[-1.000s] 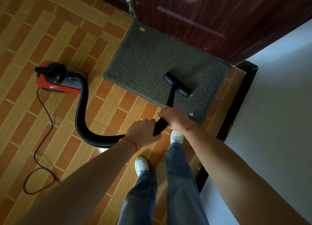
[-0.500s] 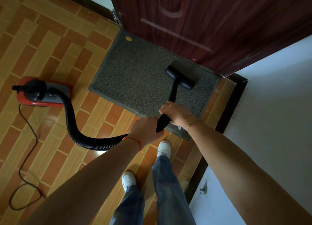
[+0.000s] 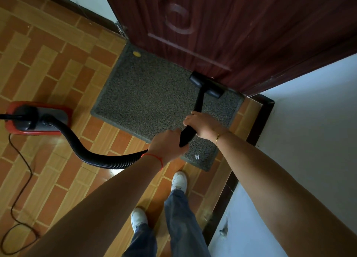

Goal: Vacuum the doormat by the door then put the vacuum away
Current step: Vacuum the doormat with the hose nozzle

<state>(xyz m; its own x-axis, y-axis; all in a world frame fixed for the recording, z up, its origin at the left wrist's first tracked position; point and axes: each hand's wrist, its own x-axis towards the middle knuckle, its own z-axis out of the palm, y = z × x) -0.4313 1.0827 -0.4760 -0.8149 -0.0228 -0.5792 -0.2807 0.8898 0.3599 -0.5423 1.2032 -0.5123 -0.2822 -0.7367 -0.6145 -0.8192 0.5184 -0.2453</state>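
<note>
Vacuum wand (image 3: 198, 104): stiff, light; both hands wrap it, right hand (image 3: 202, 124) fwd, left hand (image 3: 166, 145) at hose end. Nozzle (image 3: 207, 85) on doormat (image 3: 150, 102) by door; canister (image 3: 36, 118) drags heavier.

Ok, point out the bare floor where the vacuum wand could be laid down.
Free: the tiles between the red canister, the doormat and the left wall; also the near-left tiles between the hose and the looping cord. Crowded: the strip by the right wall, taken up by the shoes, and the mat's far-right corner, where the nozzle meets the door.
</note>
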